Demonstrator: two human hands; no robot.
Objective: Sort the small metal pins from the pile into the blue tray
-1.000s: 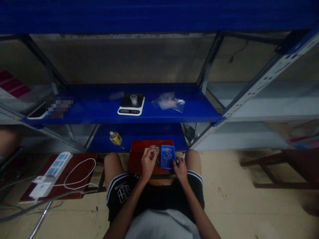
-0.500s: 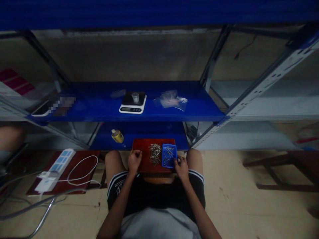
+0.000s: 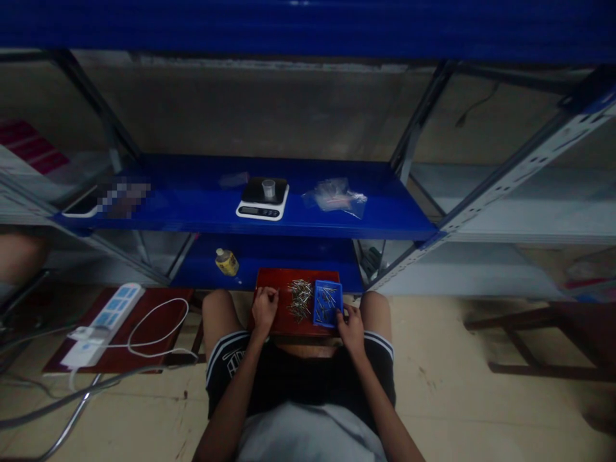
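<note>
A small red-brown stool (image 3: 274,276) stands between my knees. On its middle lies a loose heap of thin metal pieces that look like screws or nails (image 3: 300,300). To the right of the heap sits a shallow blue tray (image 3: 316,322) with several similar pieces inside. My left hand (image 3: 264,312) is over the stool's left side, fingers curled in a pinch; what they hold, if anything, is too small to make out. At the tray's lower right edge, my right hand (image 3: 351,327) grips the rim with its fingers.
On the blue shelf (image 3: 192,205) ahead are a kitchen scale (image 3: 262,210) bearing a clear cup (image 3: 268,188), and plastic bags (image 3: 334,196). A yellow bottle (image 3: 226,262) stands below. Leftward, a power strip (image 3: 103,327) with cables lies on another stool. Someone's limb shows at far left.
The whole view has shifted slightly. My left hand has turned a little, its fingers still pinched over the stool. My right hand stays at the tray's edge.
</note>
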